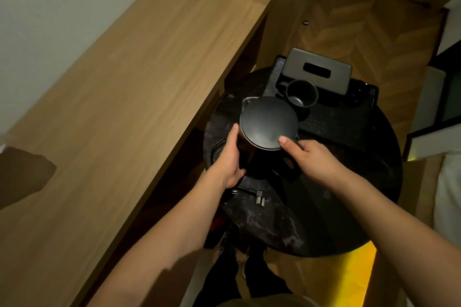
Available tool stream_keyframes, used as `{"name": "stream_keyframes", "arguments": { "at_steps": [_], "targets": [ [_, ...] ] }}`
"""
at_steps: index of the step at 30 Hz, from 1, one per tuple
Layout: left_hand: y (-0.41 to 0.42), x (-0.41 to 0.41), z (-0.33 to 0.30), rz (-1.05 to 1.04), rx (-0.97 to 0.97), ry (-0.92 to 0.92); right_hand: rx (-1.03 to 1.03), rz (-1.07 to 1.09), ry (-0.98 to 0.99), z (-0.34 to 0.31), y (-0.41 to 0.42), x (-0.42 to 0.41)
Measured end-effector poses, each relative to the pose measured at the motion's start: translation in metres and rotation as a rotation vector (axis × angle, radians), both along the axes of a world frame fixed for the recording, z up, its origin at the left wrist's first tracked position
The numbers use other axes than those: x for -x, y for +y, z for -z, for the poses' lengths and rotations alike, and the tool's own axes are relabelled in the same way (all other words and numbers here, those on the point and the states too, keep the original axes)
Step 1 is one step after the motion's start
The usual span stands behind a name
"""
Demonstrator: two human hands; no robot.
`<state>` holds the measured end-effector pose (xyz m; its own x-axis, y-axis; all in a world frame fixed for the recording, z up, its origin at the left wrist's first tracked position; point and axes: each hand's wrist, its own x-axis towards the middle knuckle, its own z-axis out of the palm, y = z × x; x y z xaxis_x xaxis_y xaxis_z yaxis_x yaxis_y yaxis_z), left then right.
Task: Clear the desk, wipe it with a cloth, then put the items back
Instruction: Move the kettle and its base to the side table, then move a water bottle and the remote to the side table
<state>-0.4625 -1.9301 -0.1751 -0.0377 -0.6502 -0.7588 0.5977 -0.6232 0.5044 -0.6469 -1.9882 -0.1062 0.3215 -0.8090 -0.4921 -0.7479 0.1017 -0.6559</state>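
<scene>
Kettle (268,123): black, lid shut, spout pointing away from the person; stands on the round table (349,194), toward that table's desk-side edge
Left hand (230,157): palm and straight fingers laid against the kettle's left wall, thumb low near its base
Right hand (310,157): fingers curled round the kettle's handle, thumb tip on the lid's near rim
Plug (259,198): with its cord, lies on the table just nearer the person than the kettle
Cup (301,95): black, upright, just beyond the kettle, on the tray (344,119)
Box (316,70): grey, slotted top, beyond the cup at the tray's far edge
Desk (124,107): wooden, left of the kettle; top bare, its long edge near the table's rim, a dark gap between them
</scene>
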Motion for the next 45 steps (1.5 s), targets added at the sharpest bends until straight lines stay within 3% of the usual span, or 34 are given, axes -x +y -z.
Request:
{"name": "stream_keyframes", "arguments": {
  "at_steps": [5, 18, 24, 27, 29, 31, 33, 38, 45],
  "targets": [
    [0.013, 0.011, 0.005, 0.023, 0.034, 0.082, 0.008, 0.056, -0.04, 0.009, 0.009, 0.003],
    [-0.002, 0.001, -0.001, -0.072, 0.01, -0.044, 0.016, 0.138, -0.014, 0.006, 0.013, -0.009],
    [0.006, -0.005, -0.013, -0.1, -0.059, -0.128, 0.345, 0.161, 0.046, -0.01, 0.025, -0.013],
    [0.021, -0.009, -0.011, -0.037, 0.004, -0.303, 0.615, -0.002, 0.073, -0.021, 0.028, -0.025],
    [0.033, -0.01, -0.009, 0.108, 0.046, -0.615, 0.746, -0.103, 0.108, -0.026, 0.028, -0.032],
    [0.048, -0.008, -0.004, 0.302, 0.072, -0.881, 0.798, -0.147, 0.102, -0.027, 0.03, -0.033],
    [0.061, -0.003, 0.004, 0.382, 0.061, -0.955, 0.811, -0.189, 0.089, -0.025, 0.034, -0.031],
    [0.082, -0.002, 0.003, 0.241, -0.031, -0.981, 0.846, -0.409, -0.006, -0.02, 0.049, -0.037],
    [0.144, -0.031, -0.039, -0.059, -0.093, -1.28, 0.691, -0.667, -0.163, -0.019, 0.084, -0.09]
  ]
}}
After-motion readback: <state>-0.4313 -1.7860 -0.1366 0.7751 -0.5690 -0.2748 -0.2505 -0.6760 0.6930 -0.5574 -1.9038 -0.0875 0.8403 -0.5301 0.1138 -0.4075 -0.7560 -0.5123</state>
